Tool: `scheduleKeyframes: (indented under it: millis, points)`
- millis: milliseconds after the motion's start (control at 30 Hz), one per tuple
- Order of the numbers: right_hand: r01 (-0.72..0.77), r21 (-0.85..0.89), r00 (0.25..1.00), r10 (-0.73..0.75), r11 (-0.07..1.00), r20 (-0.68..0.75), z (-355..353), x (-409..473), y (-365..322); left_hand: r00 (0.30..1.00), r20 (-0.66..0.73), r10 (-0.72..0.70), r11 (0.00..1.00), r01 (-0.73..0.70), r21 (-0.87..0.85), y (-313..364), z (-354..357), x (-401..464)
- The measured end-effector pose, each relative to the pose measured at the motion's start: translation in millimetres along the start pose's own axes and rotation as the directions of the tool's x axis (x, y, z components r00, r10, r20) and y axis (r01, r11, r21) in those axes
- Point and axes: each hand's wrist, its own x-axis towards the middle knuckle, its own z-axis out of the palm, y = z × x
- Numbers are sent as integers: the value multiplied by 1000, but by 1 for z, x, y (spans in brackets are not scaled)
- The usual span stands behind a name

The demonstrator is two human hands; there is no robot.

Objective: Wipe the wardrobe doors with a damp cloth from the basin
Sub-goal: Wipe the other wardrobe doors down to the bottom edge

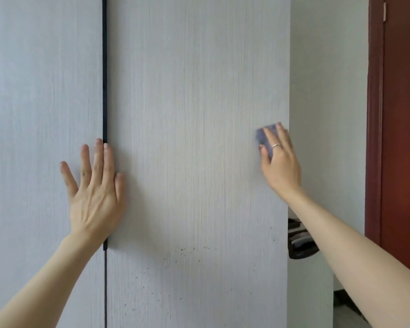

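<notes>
1. Head view: two tall, pale grey wood-grain wardrobe doors fill the frame, the left wardrobe door [43, 114] and the right wardrobe door [194, 102], split by a narrow dark vertical gap [104, 67].
2. The left hand [94, 188] lies flat with fingers straight and spread, holding nothing. Its palm presses across the gap, most fingers on the left door and the thumb on the right one.
3. The right hand [278, 159] presses a small blue-grey cloth [264, 136] against the right door, close to that door's right edge, at about mid-height of the frame. The fingers are nearly straight over the cloth, which shows above and to the left of them; it is blurred. A thin silver ring [276, 145] sits on one finger.
4. Small dark specks [187, 250] dot the lower part of the right door.
5. Right of the wardrobe stands a white wall [327, 91], then a dark red wooden door frame [398, 114].
6. A dark object [298, 242] shows behind the right forearm, beside the wardrobe's edge; what it is cannot be told.
</notes>
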Motion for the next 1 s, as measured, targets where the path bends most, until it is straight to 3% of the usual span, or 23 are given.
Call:
scheduleKeyframes:
  millis: [100, 200, 300, 367, 467, 667, 800, 867, 933, 1000]
  points:
    - [-162, 83, 985, 166, 983, -48, 3, -5, 2, 998, 26, -50, 999, 50, -14, 4, -1, 0]
    - [-136, 104, 988, 143, 985, -59, 14, -49, 2, 995, 43, -86, 996, 87, -32, 10, -2, 0]
    - [135, -17, 988, -133, 991, 79, 13, -102, 18, 994, 58, -93, 994, 96, -44, 11, -4, 0]
    - [342, -85, 924, -318, 936, 212, 7, -115, 32, 994, 60, -97, 993, 100, -55, 12, -5, -1]
    - [480, -144, 868, -445, 865, 221, -4, -99, 41, 991, 65, -114, 990, 119, -80, 13, -5, -2]
    - [191, -140, 974, -206, 972, -96, -22, -5, 13, 994, 66, -89, 993, 93, -72, 10, -8, -2]
    - [-92, 117, 979, 111, 989, -169, -16, 46, 2, 993, 74, -90, 993, 95, -69, 10, -8, -3]
    - [-138, 190, 971, 171, 972, -170, -6, 39, -9, 992, 66, -108, 991, 113, -78, 14, -7, -3]
    - [-6, 180, 990, 31, 984, -138, 9, 8, -30, 990, 60, -131, 988, 135, -79, 16, -7, 0]
    - [272, 171, 961, -277, 947, 4, 23, -37, -51, 988, 67, -142, 987, 147, -72, 16, -6, 1]
